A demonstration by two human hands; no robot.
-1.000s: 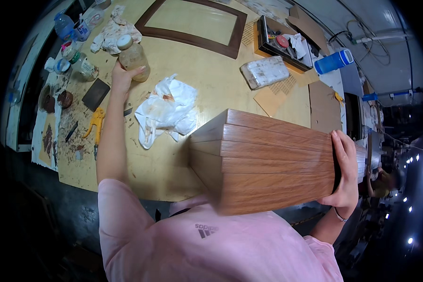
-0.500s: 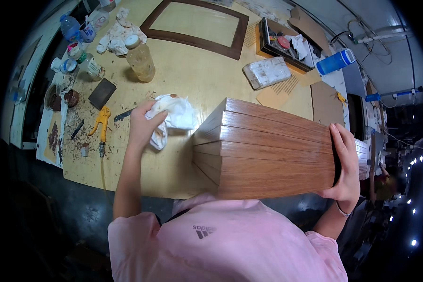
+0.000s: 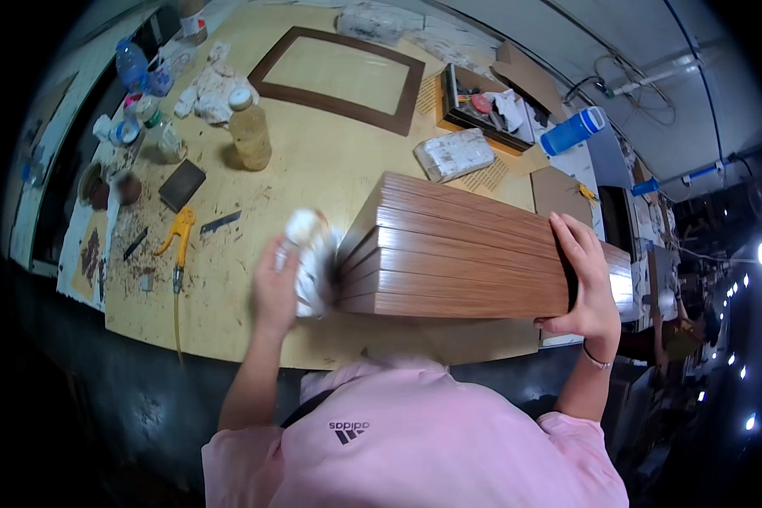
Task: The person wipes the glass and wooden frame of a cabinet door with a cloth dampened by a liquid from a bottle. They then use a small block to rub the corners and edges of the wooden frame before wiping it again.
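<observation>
A stack of brown wood-grain boards (image 3: 474, 262) lies across the front of the work table, its long face toward me and its left end turned slightly away. My left hand (image 3: 277, 286), a little blurred, is closed around a crumpled white cloth (image 3: 311, 258) with brownish stains. The cloth is right at the stack's left end; whether it presses on the boards is hard to make out. Toward the other end, my right hand (image 3: 591, 292) grips the boards, fingers over the upper edge and thumb along the near lower edge.
On the table (image 3: 229, 326) to the left lie a yellow air blow gun (image 3: 178, 230) with hose, a dark block (image 3: 182, 186) and a blade (image 3: 221, 222). Beyond stand a capped bottle (image 3: 250, 135), a brown frame (image 3: 271, 66), a wrapped block (image 3: 455, 155), an open box (image 3: 483, 106) and a blue bottle (image 3: 574, 131).
My left hand has brought the cloth nearer and against or beside the stack's left end. My right hand keeps its grip on the boards. The whole view has shifted slightly.
</observation>
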